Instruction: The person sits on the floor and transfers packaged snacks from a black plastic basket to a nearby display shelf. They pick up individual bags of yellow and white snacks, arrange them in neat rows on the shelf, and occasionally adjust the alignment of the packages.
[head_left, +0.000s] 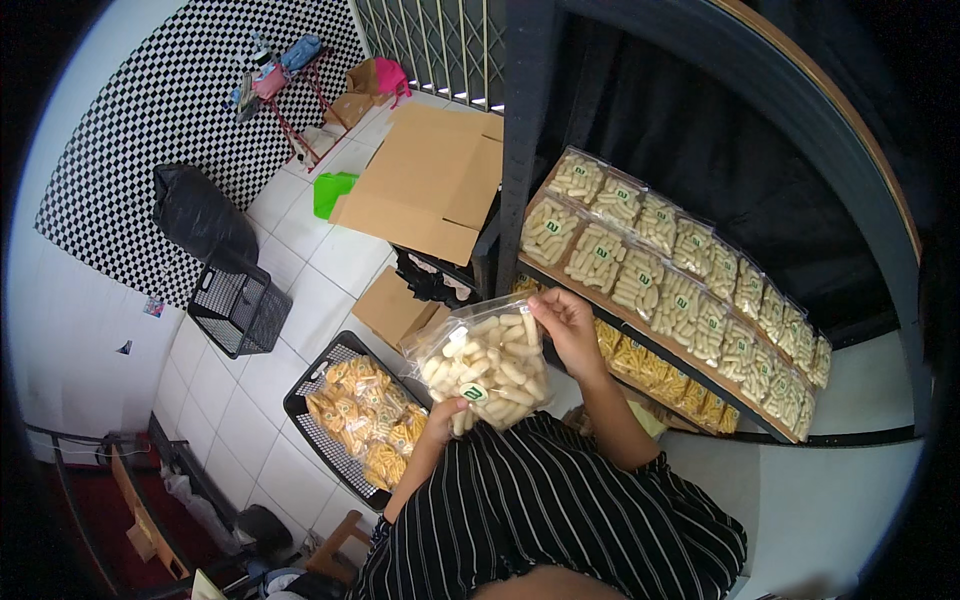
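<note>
A clear plastic bag of pale finger-shaped snacks (487, 367), with a round sticker, is held up in front of my striped clothing. My left hand (442, 424) grips its lower edge, thumb beside the sticker. At the bag's upper right corner, the fingers of my right hand (566, 322) pinch the plastic. To the right, similar bags (637, 281) stand in rows on a wooden shelf (585, 296). Bags of yellow stick-shaped snacks (652, 375) line the shelf below. Left of the held bag, a black plastic crate (300, 416) on the floor holds more yellow snack bags (367, 412).
An opened cardboard box (427, 180) stands ahead, near a smaller carton (394, 304). A black basket (240, 307) and a black bag (199, 214) are at the left. A wooden stool (337, 544) is at lower left. A dark post (517, 150) borders the shelf.
</note>
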